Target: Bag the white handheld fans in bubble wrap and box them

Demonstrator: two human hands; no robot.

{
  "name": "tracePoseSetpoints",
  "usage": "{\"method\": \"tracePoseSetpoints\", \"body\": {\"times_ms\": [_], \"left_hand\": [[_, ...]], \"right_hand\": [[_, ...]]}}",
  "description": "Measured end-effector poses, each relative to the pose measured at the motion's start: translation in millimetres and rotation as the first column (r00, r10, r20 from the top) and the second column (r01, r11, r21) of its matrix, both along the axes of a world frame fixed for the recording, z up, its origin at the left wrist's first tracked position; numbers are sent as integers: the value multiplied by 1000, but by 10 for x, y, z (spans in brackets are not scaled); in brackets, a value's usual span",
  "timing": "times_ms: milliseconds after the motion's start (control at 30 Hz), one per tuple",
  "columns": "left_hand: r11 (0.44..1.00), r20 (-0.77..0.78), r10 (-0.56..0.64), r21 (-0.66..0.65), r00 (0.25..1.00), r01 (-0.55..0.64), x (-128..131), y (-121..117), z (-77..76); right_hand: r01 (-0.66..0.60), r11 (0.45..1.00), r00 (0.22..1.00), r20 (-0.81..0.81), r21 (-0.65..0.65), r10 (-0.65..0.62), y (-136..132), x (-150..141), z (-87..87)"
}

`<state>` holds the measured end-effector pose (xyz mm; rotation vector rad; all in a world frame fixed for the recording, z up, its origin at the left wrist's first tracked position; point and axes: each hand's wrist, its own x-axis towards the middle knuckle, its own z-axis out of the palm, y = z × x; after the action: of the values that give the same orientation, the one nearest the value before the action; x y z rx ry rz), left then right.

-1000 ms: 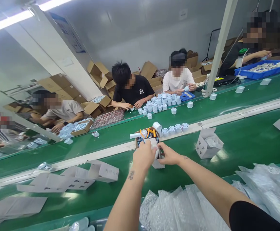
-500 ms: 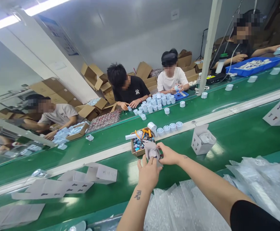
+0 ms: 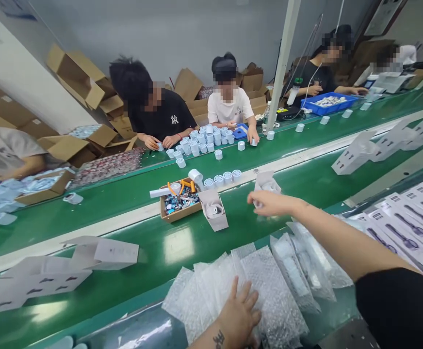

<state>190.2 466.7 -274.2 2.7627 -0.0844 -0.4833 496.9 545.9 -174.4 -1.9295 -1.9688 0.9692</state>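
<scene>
My left hand (image 3: 239,311) lies flat, fingers spread, on a fan of bubble-wrap bags (image 3: 266,286) at the near edge of the belt. My right hand (image 3: 269,202) reaches out over the green belt (image 3: 149,242) and touches a small open white box (image 3: 266,183) with something white inside; whether it grips it is unclear. Another open white box (image 3: 214,209) holding a white round part stands alone to the left of that hand, next to a brown cardboard tray (image 3: 178,199) of small parts and orange pliers.
Flat and folded white cartons (image 3: 98,254) lie on the belt at left and more (image 3: 364,151) at right. Rows of white round parts (image 3: 221,179) sit behind the tray. Several people work across the far belt. Printed sheets (image 3: 408,218) lie at right.
Both hands have let go of the white box with the part. My left hand dropped back to the bubble-wrap bags. My right hand moved right to the other open box. The view swung right.
</scene>
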Motion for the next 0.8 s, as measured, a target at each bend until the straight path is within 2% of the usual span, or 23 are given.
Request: {"method": "tracePoseSetpoints", "body": {"times_ms": [67,167,267,333,400,500,567,633,700,767,800], "left_hand": [[999,-72,41,-8,997,-42,29,-12,-54],[993,-106,122,19,987,-120,109,-56,-27],[973,-114,222,87,968,-213,224,-171,-19],[956,-108,285,107,952,-274,306,-241,-59],[943,-91,324,108,942,-314,380,-278,-117],[940,-98,334,112,937,-323,459,-273,-160],[934,-131,355,97,925,-345,467,-254,-113],[915,-103,401,0,910,-403,423,-245,2],[851,13,505,-175,863,-496,339,-256,156],[723,98,658,-361,747,-590,241,-270,307],[647,105,728,-434,678,-627,188,-268,373]], "right_hand": [[-26,987,990,135,-158,48,-342,38,-101],[-67,927,949,263,-370,173,-724,-156,-431],[-119,878,902,319,-464,291,-838,-363,-680],[-161,859,878,328,-486,350,-807,-377,-694],[-195,851,861,331,-487,386,-754,-294,-601],[-214,870,846,360,-445,393,-710,-113,-360],[-211,895,839,397,-393,372,-719,-18,-187],[-208,918,828,439,-338,349,-746,49,-24],[-217,939,829,456,-267,322,-767,95,120],[-219,966,897,362,-137,255,-754,100,237],[-166,985,950,259,-47,172,-729,67,284]]}}
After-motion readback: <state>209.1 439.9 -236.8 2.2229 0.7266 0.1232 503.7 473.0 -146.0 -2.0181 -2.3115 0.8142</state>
